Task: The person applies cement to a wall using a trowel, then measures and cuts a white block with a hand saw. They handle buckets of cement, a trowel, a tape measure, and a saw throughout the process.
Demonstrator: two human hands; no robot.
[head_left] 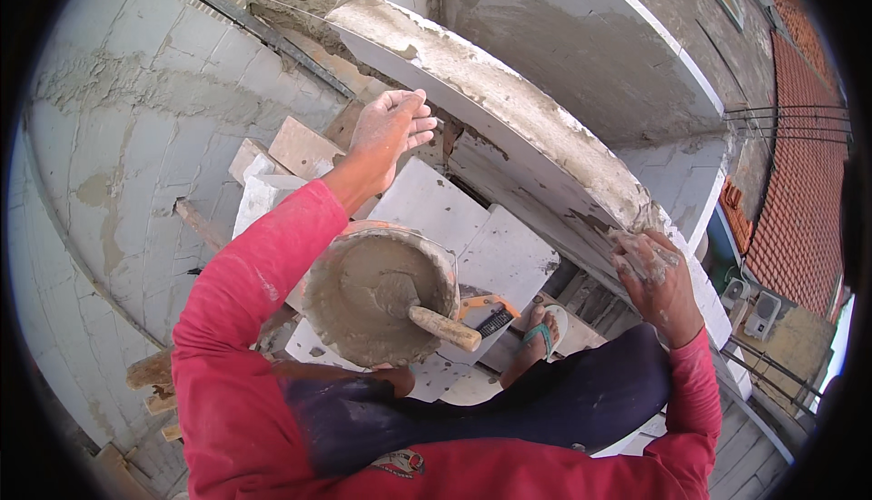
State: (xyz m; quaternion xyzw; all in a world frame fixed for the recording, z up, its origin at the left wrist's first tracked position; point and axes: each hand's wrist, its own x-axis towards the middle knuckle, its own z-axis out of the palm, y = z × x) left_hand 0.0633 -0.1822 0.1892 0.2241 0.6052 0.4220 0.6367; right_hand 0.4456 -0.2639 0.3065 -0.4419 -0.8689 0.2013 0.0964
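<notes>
Standing within easy reach, a mortar bucket [450, 273] sits nearer the body than the left hand [386, 134], fingers bunched, any pinch unclear; the trowel [445, 328] rests handle-out, seemingly for grabbing; the right hand [654, 280], fingers bent, grip unclear, touches the wall [509, 96], perhaps for balance.

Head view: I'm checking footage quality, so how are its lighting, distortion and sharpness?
Head view: bright, daylight-like lighting; fisheye distortion bows the pale wall into a curve, and black fills the corners. Head view, sharpness: the wooden handle, left hand and right hand look fairly crisp, without obvious motion blur.
</notes>
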